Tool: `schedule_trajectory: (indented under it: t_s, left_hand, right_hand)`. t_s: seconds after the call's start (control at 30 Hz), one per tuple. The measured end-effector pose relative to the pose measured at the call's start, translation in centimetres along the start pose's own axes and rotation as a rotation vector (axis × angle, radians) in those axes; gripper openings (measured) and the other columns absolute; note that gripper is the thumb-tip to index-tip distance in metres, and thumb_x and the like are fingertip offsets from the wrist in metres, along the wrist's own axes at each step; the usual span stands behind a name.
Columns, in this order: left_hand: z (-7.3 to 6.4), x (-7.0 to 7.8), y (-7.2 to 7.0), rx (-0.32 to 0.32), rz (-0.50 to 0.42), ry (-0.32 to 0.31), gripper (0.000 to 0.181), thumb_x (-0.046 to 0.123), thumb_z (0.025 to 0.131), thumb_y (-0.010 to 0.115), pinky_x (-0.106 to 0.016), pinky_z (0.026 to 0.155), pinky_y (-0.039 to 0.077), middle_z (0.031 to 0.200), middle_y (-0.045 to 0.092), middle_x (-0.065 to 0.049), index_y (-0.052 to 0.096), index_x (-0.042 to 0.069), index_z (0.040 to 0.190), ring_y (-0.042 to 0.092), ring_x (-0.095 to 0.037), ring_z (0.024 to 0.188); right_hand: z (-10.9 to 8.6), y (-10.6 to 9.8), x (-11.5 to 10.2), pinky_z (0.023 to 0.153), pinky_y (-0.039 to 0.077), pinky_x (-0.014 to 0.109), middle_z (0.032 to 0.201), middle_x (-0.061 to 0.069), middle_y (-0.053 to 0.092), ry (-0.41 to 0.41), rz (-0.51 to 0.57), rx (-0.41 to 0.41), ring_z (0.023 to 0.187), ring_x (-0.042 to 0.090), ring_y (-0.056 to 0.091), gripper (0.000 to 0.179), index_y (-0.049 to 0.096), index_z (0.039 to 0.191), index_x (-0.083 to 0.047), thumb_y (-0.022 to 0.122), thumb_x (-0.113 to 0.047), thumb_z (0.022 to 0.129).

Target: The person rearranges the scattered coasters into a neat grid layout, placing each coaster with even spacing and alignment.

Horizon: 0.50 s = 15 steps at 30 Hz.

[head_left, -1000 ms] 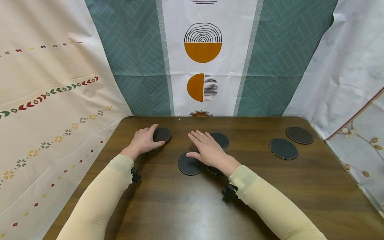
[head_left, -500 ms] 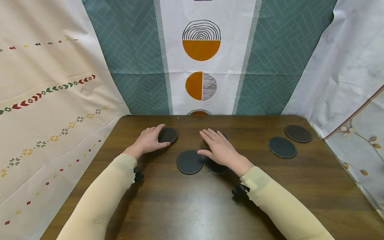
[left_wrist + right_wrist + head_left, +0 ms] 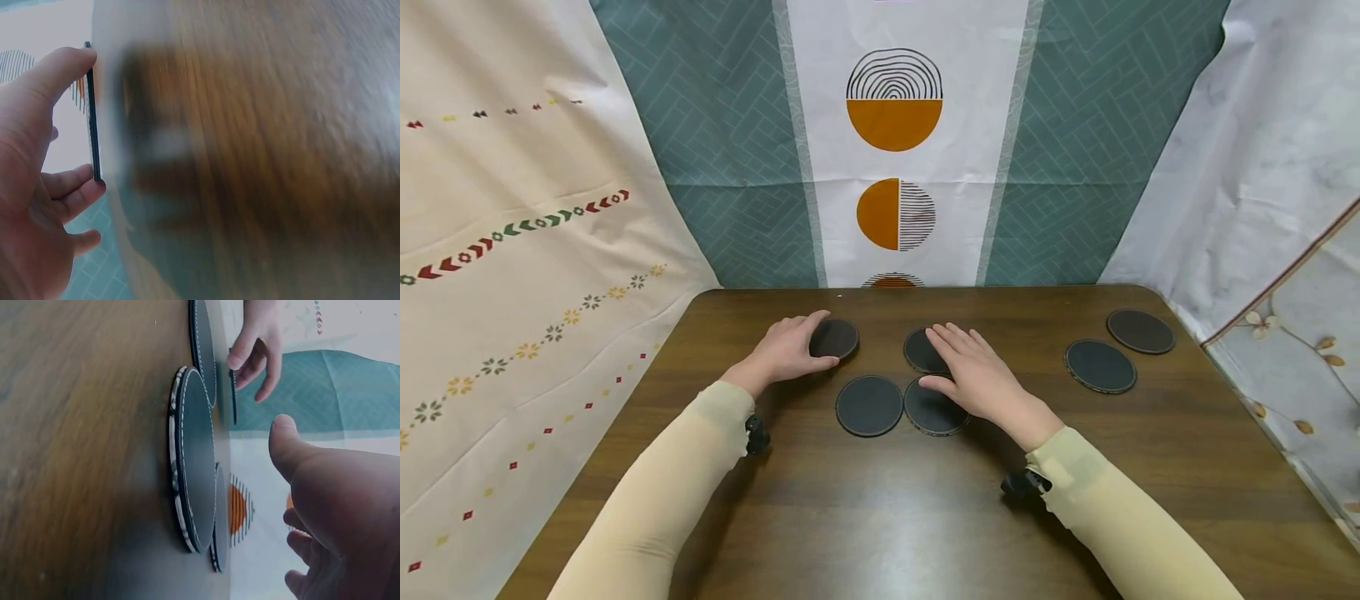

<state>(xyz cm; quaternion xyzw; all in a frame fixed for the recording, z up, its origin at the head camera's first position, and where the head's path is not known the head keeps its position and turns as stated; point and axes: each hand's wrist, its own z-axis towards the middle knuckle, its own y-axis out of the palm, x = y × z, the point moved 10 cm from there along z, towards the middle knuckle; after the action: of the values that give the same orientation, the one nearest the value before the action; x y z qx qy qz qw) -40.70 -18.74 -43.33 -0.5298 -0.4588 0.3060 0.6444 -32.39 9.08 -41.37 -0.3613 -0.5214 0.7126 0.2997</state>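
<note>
My left hand [image 3: 781,350] pinches a round dark coaster [image 3: 835,340] by its edges between thumb and fingers. In the left wrist view that coaster [image 3: 93,125] appears edge-on, held above the table, with a blurred dark reflection beside it. My right hand [image 3: 981,372] is over the middle coasters with straight fingers and holds nothing. Partly under it in the head view are a back coaster [image 3: 919,350] and a front coaster [image 3: 931,407]. Left of the front one lies another coaster [image 3: 869,406]. Seen from the right wrist, the nearest coaster [image 3: 197,462] looks stacked on a second.
Two more coasters lie at the back right of the brown wooden table [image 3: 880,517]: a dark one [image 3: 1101,367] and a browner one [image 3: 1141,331]. Patterned cloths hang behind the table and along both sides, including a teal and white one [image 3: 895,167].
My left hand has moved right with the coaster, toward the middle group. The right hand has slid right, uncovering more of the coasters beneath it. The head view has shifted slightly.
</note>
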Motion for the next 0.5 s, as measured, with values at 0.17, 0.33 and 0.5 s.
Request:
schedule_trajectory:
  t_s: [0.17, 0.33, 0.5]
  left_hand:
    - [0.4, 0.8, 0.2, -0.001, 0.004, 0.015, 0.095, 0.054, 0.095, 0.080, -0.067, 0.122, 0.034, 0.157, 0.057, -0.024, 0.040, 0.011, 0.170, 0.054, -0.047, 0.142]
    - [0.8, 1.3, 0.5, -0.008, 0.014, 0.031, 0.094, 0.055, 0.096, 0.080, -0.066, 0.122, 0.034, 0.157, 0.057, -0.024, 0.041, 0.013, 0.169, 0.053, -0.046, 0.142]
    - [0.9, 1.9, 0.6, -0.014, 0.004, 0.047, 0.093, 0.055, 0.095, 0.080, -0.067, 0.121, 0.036, 0.155, 0.058, -0.025, 0.042, 0.012, 0.169, 0.054, -0.047, 0.141]
  right_hand:
    - [-0.7, -0.3, 0.9, 0.132, 0.019, 0.061, 0.175, 0.022, 0.038, 0.021, 0.001, 0.017, 0.164, 0.041, 0.029, 0.087, 0.037, 0.171, -0.002, 0.071, -0.051, 0.108]
    - [-1.4, -0.3, 1.6, 0.132, 0.019, 0.061, 0.175, 0.022, 0.037, 0.043, 0.010, 0.014, 0.165, 0.041, 0.028, 0.088, 0.037, 0.171, -0.001, 0.071, -0.051, 0.107]
    - [-2.0, -0.4, 2.2, 0.132, 0.018, 0.061, 0.175, 0.022, 0.036, 0.063, 0.024, 0.011, 0.164, 0.042, 0.028, 0.087, 0.037, 0.171, -0.001, 0.072, -0.049, 0.107]
